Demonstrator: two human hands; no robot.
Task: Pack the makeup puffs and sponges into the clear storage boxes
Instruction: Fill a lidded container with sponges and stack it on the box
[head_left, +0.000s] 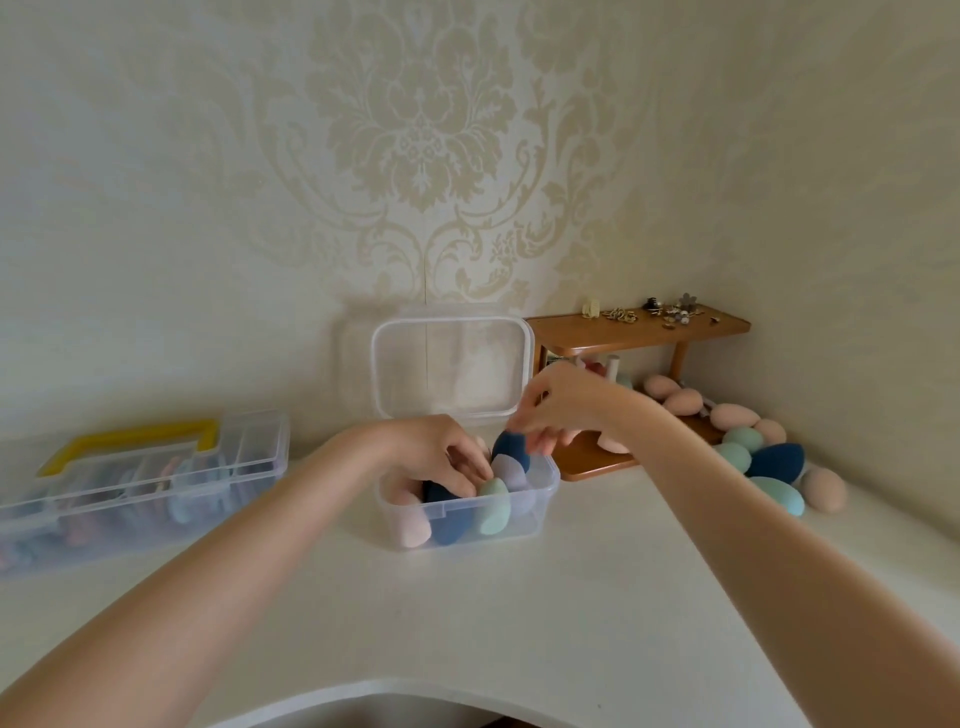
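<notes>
A small clear box (540, 512) stands open at the table's middle, its lid (451, 358) leaning back against the wall. Inside lie egg-shaped sponges: pink (413, 530), dark blue (447, 527), mint (493, 506) and lilac (511, 470). My left hand (441, 452) reaches into the box, fingertips pressing down among the sponges. Just above the box's back right corner, my right hand (558, 410) pinches the top of a dark blue sponge (511, 449). At the right lies a loose pile of pink, mint and dark blue sponges (769, 457).
A larger clear organizer (156, 483) with a yellow handle sits shut at the left, holding flat puffs. A small wooden shelf (639, 332) with trinkets stands in the back right corner. The white table (571, 623) ends in a curved front edge.
</notes>
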